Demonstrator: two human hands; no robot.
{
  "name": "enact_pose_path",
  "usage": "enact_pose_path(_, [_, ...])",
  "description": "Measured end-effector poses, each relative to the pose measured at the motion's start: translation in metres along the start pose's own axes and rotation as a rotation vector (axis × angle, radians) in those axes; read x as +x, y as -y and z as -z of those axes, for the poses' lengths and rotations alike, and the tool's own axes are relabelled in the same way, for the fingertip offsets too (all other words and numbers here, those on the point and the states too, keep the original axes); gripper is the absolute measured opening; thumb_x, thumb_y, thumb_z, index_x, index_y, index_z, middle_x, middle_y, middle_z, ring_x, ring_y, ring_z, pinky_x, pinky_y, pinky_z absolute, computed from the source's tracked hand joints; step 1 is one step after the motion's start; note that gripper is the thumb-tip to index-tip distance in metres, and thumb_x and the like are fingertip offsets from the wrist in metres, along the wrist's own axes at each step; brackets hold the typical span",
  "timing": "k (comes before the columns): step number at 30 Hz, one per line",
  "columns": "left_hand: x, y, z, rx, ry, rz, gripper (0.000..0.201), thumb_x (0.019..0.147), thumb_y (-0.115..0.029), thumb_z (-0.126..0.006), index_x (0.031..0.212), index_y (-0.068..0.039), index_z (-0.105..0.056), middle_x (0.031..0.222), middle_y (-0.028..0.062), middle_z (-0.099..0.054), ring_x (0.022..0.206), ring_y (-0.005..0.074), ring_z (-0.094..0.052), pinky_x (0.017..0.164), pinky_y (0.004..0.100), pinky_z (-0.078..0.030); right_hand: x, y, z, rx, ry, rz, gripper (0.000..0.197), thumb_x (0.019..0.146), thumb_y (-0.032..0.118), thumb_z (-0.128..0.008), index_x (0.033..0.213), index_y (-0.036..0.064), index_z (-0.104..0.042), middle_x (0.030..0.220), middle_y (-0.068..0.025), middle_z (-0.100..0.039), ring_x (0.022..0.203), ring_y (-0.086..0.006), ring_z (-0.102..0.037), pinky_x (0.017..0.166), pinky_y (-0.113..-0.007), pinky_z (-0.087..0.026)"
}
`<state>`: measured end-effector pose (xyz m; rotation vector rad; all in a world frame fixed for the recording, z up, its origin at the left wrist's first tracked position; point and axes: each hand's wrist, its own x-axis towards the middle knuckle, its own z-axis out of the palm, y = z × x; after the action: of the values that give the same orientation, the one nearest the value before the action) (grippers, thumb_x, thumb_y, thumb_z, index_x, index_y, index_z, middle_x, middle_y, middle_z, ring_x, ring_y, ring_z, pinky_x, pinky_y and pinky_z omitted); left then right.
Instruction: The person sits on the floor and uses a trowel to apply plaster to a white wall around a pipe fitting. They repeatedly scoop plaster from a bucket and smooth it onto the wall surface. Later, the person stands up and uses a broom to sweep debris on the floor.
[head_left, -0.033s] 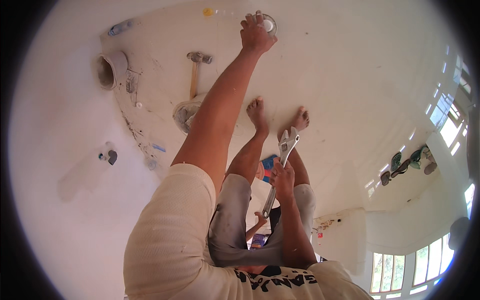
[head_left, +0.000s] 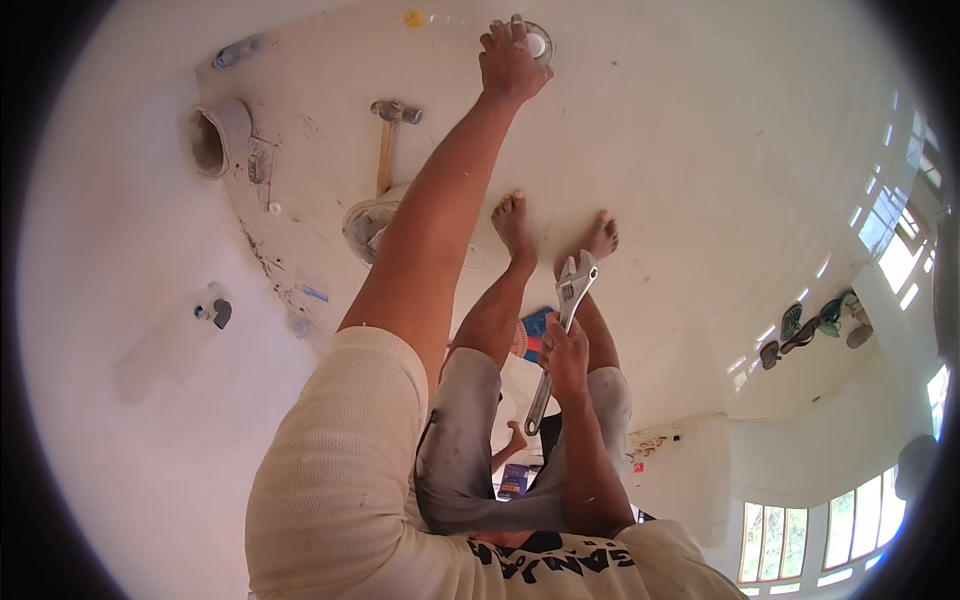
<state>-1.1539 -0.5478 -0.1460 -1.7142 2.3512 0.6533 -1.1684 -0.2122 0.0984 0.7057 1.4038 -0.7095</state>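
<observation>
Wrench (head_left: 574, 288) in R hand (head_left: 565, 352), unchgd

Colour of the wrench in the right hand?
The wrench is silver-grey; it shows best in the head view.

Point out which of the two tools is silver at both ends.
The wrench, gripped in the right hand: its head and handle end are both silver, while the hammer has a tan handle.
</observation>
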Motion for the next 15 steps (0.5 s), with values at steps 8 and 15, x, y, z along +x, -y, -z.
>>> enact_pose_path(8, [-0.014,0.068,-0.02,-0.073,-0.097,-0.1,0.088,0.075,-0.037,-0.079,0.143,-0.002,-0.035,0.143,0.0249,-0.035,0.132,0.0412,-0.038,0.105,0.0467,-0.042,0.016,0.002,-0.006,-0.13,-0.038,0.03,0.011,0.098,0.016,-0.05,0.09,0.0095,-0.051,0.061,0.0069,-0.039,0.045,-0.0015,-0.031,0.039,-0.022,-0.024])
enact_pose_path(15, [-0.164,0.19,0.031,-0.155,-0.168,0.321,0.06,0.082,-0.027,-0.072,0.131,0.001,-0.052,0.132,0.0225,-0.052,0.126,0.0384,-0.046,0.107,0.0446,-0.04,0.022,0.001,-0.009,-0.141,-0.051,0.011,0.009,0.096,0.015,-0.051,0.088,0.0097,-0.051,0.063,0.0072,-0.039,0.047,-0.0015,-0.033,0.04,-0.022,-0.025])
